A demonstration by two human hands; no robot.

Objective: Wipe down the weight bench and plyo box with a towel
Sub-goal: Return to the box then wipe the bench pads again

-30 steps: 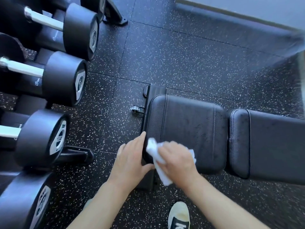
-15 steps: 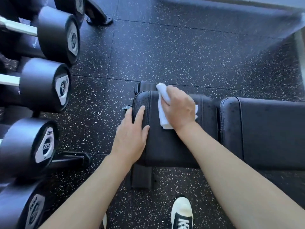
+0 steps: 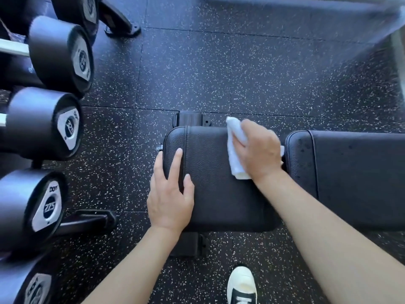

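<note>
- Far left: row of black round-head dumbbells [image 3: 43, 123] on a rack, end caps facing the camera; one cap reads 27.5, other numbers too blurred to read.
- Rack foot [image 3: 87, 220], black bar, lying on the speckled rubber floor [image 3: 197, 69] just left of the bench end.
- Left hand [image 3: 169, 194] flat on the near-left corner of the seat pad [image 3: 219, 194]; fingers straight and slightly spread, pointing away from the person, index finger along the stitched seam, outer fingers draped over the pad's left edge. Holds nothing.
- Seat pad: black pebbled upholstery, part of the weight bench [image 3: 350, 178]; a black frame bracket shows beyond its far edge, another below its near edge.
- White towel [image 3: 235, 150], folded or bunched, lies on the far-right part of the seat pad. One end pokes out past the fingertips over the pad's far edge; the other end sticks out by the wrist on the thumb side. A small bit shows at the hand's right side.
- Right hand [image 3: 258, 150] on top of the towel, palm down, fingers curled over the cloth and pressing it to the pad. Towel is under the palm, between hand and upholstery.
- Right of the hand: narrow gap, then the long back pad, dark, with faint spots on its surface.
- Bottom centre: toe of a white-capped sneaker [image 3: 241, 286] on the floor.
</note>
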